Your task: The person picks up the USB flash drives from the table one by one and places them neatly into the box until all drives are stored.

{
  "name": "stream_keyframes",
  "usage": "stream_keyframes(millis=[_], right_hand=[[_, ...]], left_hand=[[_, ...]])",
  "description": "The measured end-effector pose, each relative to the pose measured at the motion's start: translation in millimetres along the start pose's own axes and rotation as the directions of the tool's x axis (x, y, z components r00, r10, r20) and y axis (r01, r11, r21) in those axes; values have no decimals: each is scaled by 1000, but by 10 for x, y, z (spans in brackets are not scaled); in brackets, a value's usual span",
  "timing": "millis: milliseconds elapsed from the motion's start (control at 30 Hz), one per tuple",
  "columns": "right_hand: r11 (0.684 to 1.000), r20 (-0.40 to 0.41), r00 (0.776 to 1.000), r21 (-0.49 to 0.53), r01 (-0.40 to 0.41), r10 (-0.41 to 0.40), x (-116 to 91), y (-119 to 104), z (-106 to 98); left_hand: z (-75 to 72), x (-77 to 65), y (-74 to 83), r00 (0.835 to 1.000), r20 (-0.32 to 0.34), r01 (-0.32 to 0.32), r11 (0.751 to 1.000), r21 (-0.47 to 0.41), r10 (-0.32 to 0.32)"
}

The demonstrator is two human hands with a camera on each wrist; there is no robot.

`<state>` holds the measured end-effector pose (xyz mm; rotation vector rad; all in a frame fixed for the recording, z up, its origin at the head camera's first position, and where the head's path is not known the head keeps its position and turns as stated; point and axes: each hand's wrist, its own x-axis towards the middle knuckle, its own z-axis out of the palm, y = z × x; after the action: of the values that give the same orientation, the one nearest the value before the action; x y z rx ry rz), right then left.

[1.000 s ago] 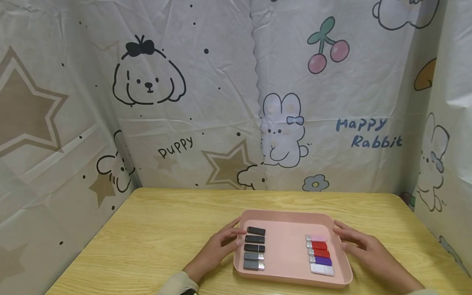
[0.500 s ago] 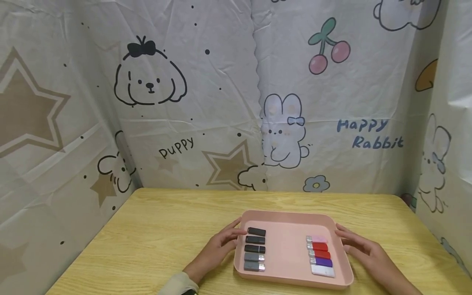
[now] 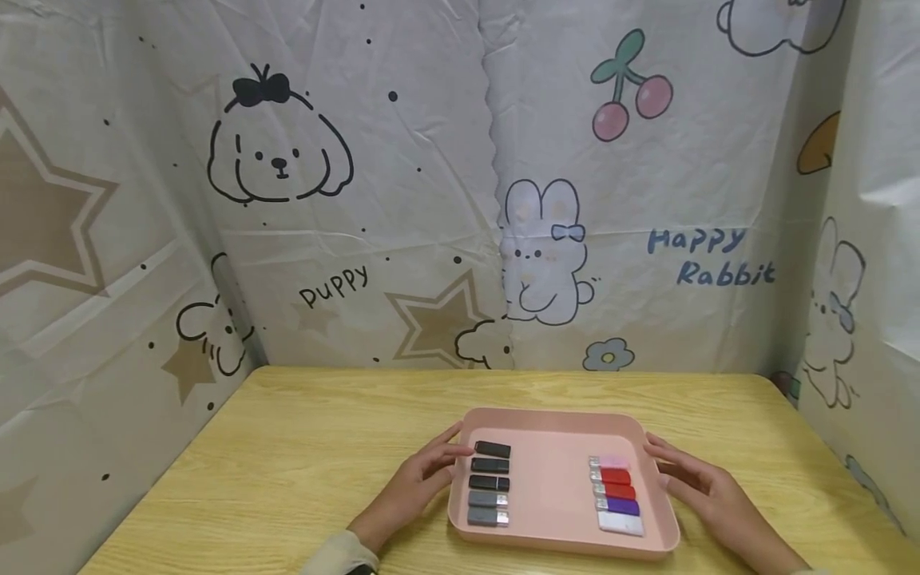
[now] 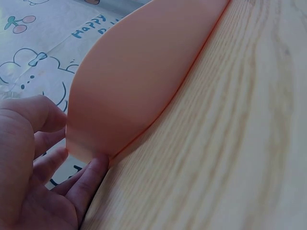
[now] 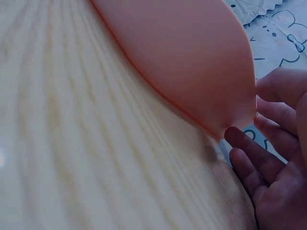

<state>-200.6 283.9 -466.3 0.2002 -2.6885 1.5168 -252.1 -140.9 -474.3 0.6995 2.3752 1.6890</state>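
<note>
A shallow pink tray (image 3: 549, 499) lies on the table in the head view. Down its left side runs a column of USB sticks, with black sticks (image 3: 490, 465) above grey ones (image 3: 483, 517). The right column has a pink stick (image 3: 615, 462), red sticks (image 3: 616, 477), a purple stick (image 3: 622, 506) and a white stick (image 3: 620, 523). My left hand (image 3: 415, 483) touches the tray's left side with extended fingers, one fingertip over the rim. On the opposite side, my right hand (image 3: 707, 485) rests its fingertips against the outer wall (image 5: 192, 62).
The wood-grain table (image 3: 302, 447) extends left of the tray and behind it. White sheeting (image 3: 431, 184) printed with cartoon animals and stars hangs along the back and both sides.
The head view has shifted slightly to the right. My left thumb has drawn back a little from the tray's rim, while the tray and USB sticks stay in place.
</note>
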Motion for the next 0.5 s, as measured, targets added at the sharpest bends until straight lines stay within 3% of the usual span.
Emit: stream_keyframes(millis=[500], right_hand=[[997, 18, 1000, -80, 24, -22, 7, 4, 14]], left_hand=[[-12, -10, 10, 1000, 23, 1, 1000, 13, -2]])
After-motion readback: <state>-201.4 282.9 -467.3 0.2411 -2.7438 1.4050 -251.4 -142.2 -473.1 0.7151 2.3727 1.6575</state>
